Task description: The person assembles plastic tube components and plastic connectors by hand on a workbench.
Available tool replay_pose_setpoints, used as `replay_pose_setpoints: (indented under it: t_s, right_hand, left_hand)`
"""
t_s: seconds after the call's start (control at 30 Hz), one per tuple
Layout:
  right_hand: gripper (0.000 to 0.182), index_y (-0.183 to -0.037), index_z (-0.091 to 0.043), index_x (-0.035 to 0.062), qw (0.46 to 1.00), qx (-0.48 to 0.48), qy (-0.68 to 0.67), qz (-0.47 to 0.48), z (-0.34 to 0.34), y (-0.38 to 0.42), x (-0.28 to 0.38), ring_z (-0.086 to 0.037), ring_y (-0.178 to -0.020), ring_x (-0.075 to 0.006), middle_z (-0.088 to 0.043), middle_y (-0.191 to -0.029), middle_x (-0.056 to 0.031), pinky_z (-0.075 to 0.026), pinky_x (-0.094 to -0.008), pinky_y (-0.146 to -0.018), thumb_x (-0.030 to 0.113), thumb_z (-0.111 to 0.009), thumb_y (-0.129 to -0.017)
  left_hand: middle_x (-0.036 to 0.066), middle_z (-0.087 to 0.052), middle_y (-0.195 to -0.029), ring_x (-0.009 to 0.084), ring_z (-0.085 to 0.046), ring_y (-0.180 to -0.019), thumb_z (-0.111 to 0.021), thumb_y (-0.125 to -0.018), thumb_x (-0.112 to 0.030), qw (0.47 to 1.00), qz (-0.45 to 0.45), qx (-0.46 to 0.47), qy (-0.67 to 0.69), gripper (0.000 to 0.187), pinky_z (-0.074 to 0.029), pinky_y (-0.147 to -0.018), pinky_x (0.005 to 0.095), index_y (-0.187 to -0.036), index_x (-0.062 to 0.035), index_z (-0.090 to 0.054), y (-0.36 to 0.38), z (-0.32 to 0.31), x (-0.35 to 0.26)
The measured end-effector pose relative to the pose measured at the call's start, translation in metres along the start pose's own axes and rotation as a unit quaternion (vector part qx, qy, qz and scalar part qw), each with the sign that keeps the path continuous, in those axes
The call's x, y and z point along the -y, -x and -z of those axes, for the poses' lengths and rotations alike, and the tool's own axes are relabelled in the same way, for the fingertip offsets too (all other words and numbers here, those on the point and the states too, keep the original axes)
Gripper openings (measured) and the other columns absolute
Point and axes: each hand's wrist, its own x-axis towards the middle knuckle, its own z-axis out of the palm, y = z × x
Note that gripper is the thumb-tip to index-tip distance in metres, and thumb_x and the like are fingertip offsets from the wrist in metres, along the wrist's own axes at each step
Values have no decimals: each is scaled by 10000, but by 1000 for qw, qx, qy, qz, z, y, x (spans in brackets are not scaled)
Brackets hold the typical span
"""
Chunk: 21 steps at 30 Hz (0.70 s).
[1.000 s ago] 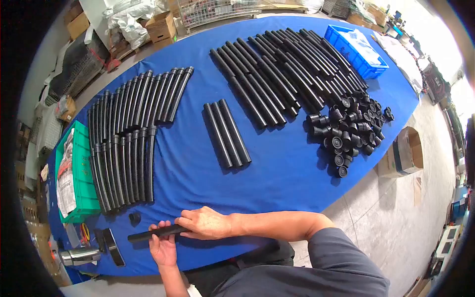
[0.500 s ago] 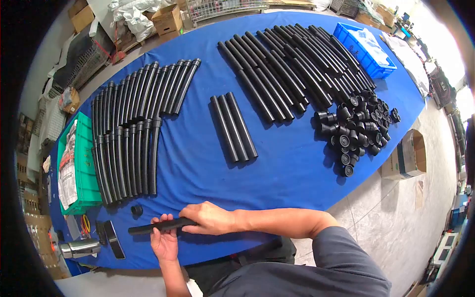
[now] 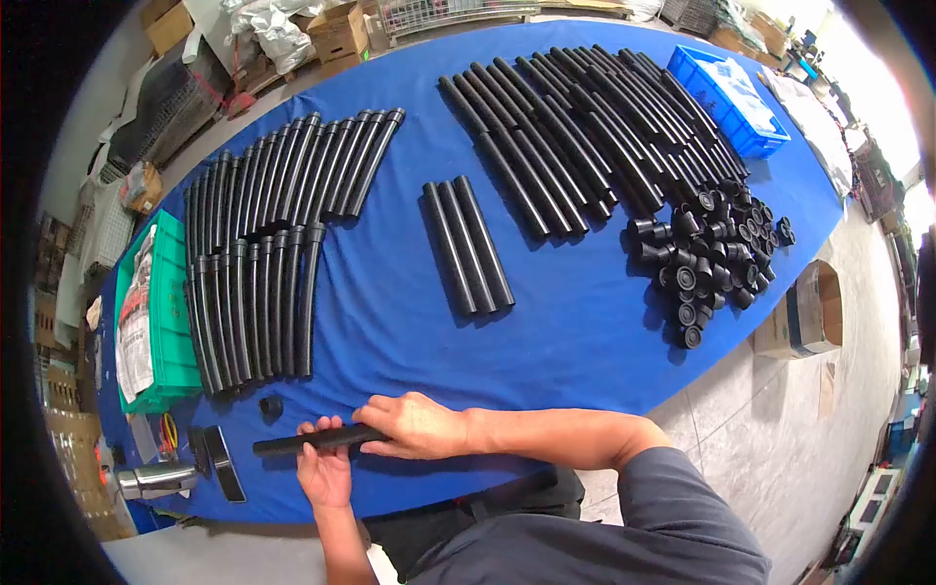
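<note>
A black tube lies roughly level across both hands near the table's front edge. My left hand holds it around the middle, palm up. Wrapped over its right end is my right hand, which hides that end. Just above the tube's left part, a single black cap rests on the blue cloth. Three bare black tubes lie side by side mid-table. To the left are two rows of tubes with caps on their upper ends.
Many plain tubes lie at the back right, beside a pile of black caps. A blue crate stands behind them. A green crate is at the left, near a phone and a metallic object.
The view has shifted slightly, so the things on the table appear a little displaced. Both hands keep their hold on the tube, with hardly any visible movement.
</note>
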Motion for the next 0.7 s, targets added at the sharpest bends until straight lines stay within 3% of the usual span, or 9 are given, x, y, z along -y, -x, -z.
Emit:
replay_pose_setpoints:
  t_s: [0.1,0.13,0.23,0.27,0.37,0.4,0.5,0.63,0.7]
  right_hand:
    - [396,-1177,-598,-6,979,130,-104,-115,10,-8,-5,-648,-750,-386,-628,-914,-179,-524,-491,-655,249,-733,-905]
    - [423,-1216,-579,17,998,28,-62,-2,-2,-4,-14,-641,-728,-359,-588,-918,-145,-534,-478,-631,240,-744,-897]
    - [408,-1188,-554,12,994,4,93,58,-3,-1,-6,-661,-787,-375,-573,-922,-157,-532,-473,-614,214,-722,-876]
    - [395,-1202,-557,23,994,14,90,53,2,-1,-2,-672,-799,-355,-554,-930,-138,-542,-444,-604,195,-714,-883]
    - [360,-1084,-612,-16,996,42,-80,-27,10,-8,2,-670,-858,-415,-639,-910,-233,-524,-517,-698,261,-731,-887]
    - [369,-1027,-630,-29,982,74,-124,-119,17,-10,7,-661,-891,-445,-662,-900,-270,-507,-540,-740,296,-733,-888]
    - [351,-1140,-595,22,999,16,41,3,5,-3,1,-656,-841,-401,-622,-911,-179,-540,-503,-688,222,-736,-889]
    - [391,-1213,-581,47,999,1,28,42,4,-3,-2,-651,-815,-379,-599,-906,-154,-551,-488,-669,204,-736,-890]
    - [399,-1220,-579,48,989,86,-88,-85,8,-6,-2,-652,-810,-373,-592,-903,-146,-559,-476,-665,209,-738,-891]
  left_hand:
    - [225,-610,-1362,393,-526,-1357,-661,-985,-102,1000,9,3,8,322,-464,-1140,542,-1283,-50,-551,0,0,-1]
    - [227,-612,-1359,395,-526,-1357,-659,-986,-101,1000,12,-2,14,320,-466,-1137,543,-1282,-48,-550,0,-2,-1]
    - [235,-618,-1348,404,-526,-1354,-650,-989,-98,999,15,-6,29,315,-470,-1130,546,-1281,-42,-547,-2,-7,1]
    - [239,-620,-1343,407,-528,-1352,-647,-991,-96,999,15,-2,32,312,-472,-1127,548,-1281,-40,-546,-1,-6,1]
    - [241,-614,-1352,411,-541,-1336,-633,-1003,-125,1000,7,4,19,308,-490,-1107,553,-1286,-32,-554,1,-4,2]
    - [246,-619,-1343,413,-543,-1334,-648,-993,-120,1000,6,-1,13,313,-486,-1110,550,-1277,-34,-550,1,-7,2]
    - [237,-613,-1357,404,-536,-1343,-638,-1000,-138,1000,10,15,-17,315,-475,-1124,544,-1287,-29,-565,-2,-9,3]
    - [229,-624,-1341,402,-538,-1342,-675,-976,-134,1000,7,18,-11,331,-461,-1138,546,-1273,-33,-569,-1,-9,4]
    - [231,-627,-1332,405,-533,-1348,-682,-968,-110,1000,10,11,-9,310,-476,-1124,545,-1250,-49,-568,-1,-10,4]
